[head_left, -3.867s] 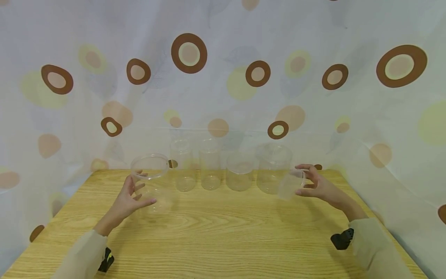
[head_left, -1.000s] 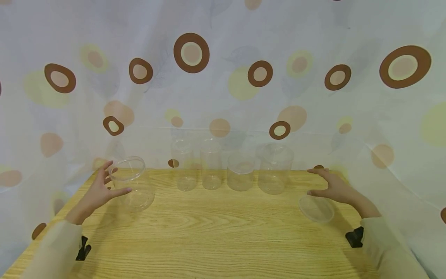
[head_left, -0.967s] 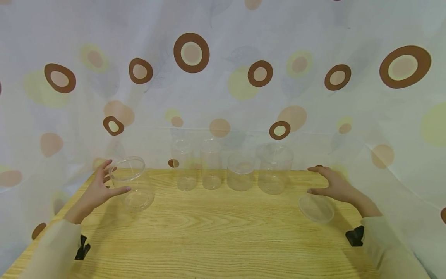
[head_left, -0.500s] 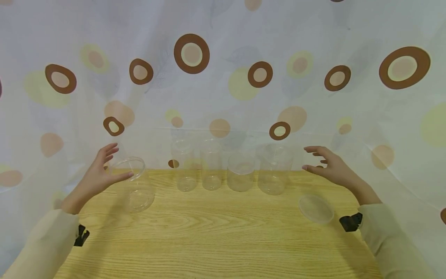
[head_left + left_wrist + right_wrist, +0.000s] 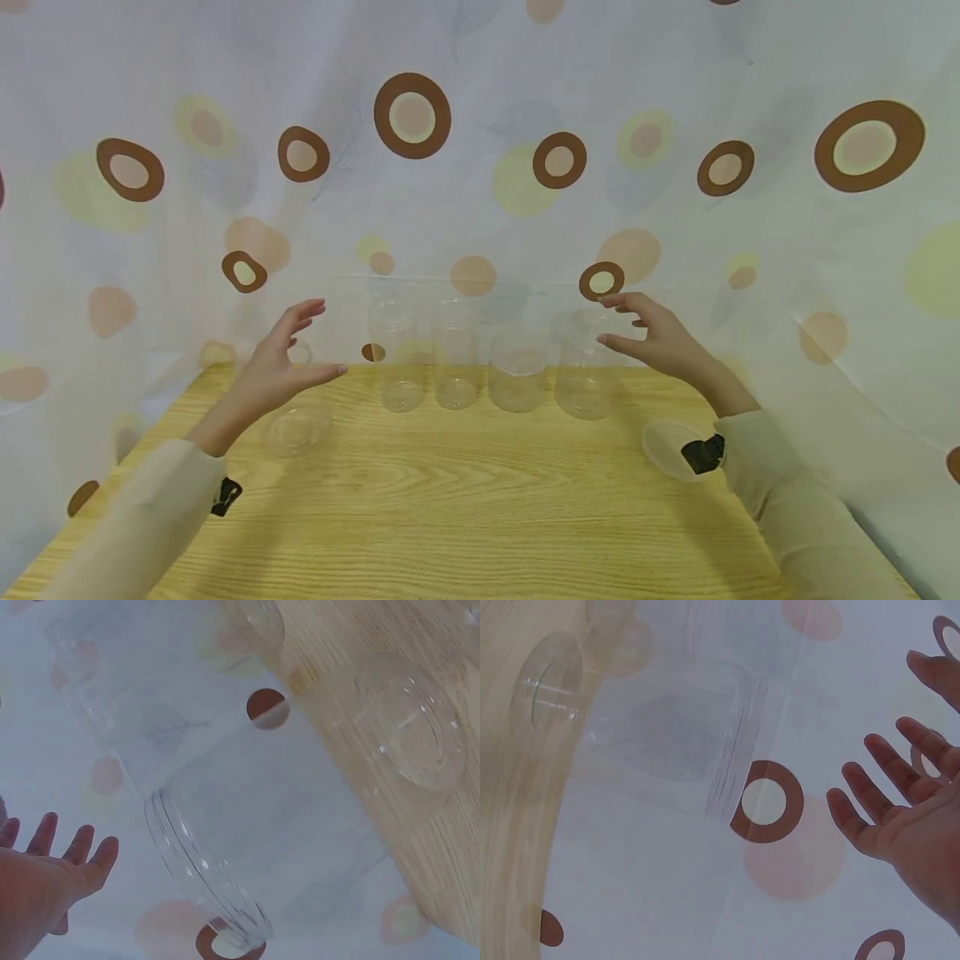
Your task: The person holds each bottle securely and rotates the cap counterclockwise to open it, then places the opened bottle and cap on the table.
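My left hand (image 5: 273,364) is raised in front of a wide clear jar (image 5: 300,429) at the left, thumb and fingers spread and holding nothing. That jar (image 5: 270,817) stands open-topped near the hand in the left wrist view; in the head view the hand hides part of it. My right hand (image 5: 652,335) hovers before another wide clear jar (image 5: 587,383), its fingers relaxed and apart. In the right wrist view a clear jar (image 5: 660,727) is apart from the fingertips. A round translucent lid (image 5: 663,446) lies on the table below the right forearm, partly covered by the wrist camera.
Two tall narrow clear jars (image 5: 401,367) and a short clear jar (image 5: 517,375) stand in a row along the back of the wooden table (image 5: 465,517). A white spotted cloth (image 5: 480,208) hangs right behind them.
The lid, earlier in my right hand, lies on the table, and my left hand has let go of the wide jar, set down at left. Both hands rose, then moved inward.
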`<state>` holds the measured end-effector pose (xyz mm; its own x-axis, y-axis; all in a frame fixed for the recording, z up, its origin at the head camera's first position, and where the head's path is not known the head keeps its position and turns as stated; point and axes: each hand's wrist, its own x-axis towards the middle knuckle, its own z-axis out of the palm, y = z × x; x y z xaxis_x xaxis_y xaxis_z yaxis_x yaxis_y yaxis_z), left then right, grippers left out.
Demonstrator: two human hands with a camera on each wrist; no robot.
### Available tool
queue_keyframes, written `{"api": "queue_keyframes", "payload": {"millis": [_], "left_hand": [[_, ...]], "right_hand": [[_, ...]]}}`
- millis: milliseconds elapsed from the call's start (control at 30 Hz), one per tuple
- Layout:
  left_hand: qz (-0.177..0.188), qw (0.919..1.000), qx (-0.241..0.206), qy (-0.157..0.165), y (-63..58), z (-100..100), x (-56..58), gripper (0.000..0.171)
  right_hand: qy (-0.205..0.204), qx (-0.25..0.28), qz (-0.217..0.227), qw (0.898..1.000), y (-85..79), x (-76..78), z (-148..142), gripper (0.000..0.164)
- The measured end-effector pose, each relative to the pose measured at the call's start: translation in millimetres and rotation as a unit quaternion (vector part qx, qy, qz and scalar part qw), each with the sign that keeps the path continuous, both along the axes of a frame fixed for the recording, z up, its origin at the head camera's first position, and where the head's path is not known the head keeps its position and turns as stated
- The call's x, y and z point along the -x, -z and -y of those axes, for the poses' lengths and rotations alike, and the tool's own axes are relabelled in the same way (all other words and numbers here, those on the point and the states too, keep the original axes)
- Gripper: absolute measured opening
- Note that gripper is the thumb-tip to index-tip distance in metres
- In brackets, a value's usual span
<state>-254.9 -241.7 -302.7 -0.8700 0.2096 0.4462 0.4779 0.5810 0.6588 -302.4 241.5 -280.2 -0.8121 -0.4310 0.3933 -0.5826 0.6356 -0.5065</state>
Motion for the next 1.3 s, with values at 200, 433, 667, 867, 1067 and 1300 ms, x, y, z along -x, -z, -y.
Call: {"api": "queue_keyframes", "payload": {"millis": [200, 433, 667, 867, 1067, 1300], "left_hand": [[-0.005, 0.9998, -0.002, 0.016, 11.0, -23, 4.3, 0.083], [0.011, 0.9987, -0.025, 0.044, 35.0, -47, 12.1, 0.078], [0.047, 0.9971, -0.038, 0.046, 59.8, -72, 17.9, 0.074], [0.057, 0.9967, -0.049, 0.03, 74.6, -92, 22.9, 0.072], [0.075, 0.9941, -0.077, 0.011, 88.2, -106, 33.5, 0.069], [0.068, 0.9924, -0.103, 0.001, 95.5, -122, 43.4, 0.074]], "right_hand": [[-0.026, -0.002, 0.011, 1.0, 3.5, 8.6, 25, 0.052], [-0.048, 0.006, 0.018, 0.999, 11.9, 16.4, 52, 0.052], [-0.047, 0.024, 0.039, 0.998, 23.9, 22.7, 78, 0.052], [-0.047, 0.049, 0.049, 0.996, 32.3, 30.6, 99, 0.049], [-0.044, 0.067, 0.048, 0.996, 38.9, 41.4, 116, 0.049], [-0.039, 0.083, 0.068, 0.993, 41.7, 51.8, 130, 0.051]]}}
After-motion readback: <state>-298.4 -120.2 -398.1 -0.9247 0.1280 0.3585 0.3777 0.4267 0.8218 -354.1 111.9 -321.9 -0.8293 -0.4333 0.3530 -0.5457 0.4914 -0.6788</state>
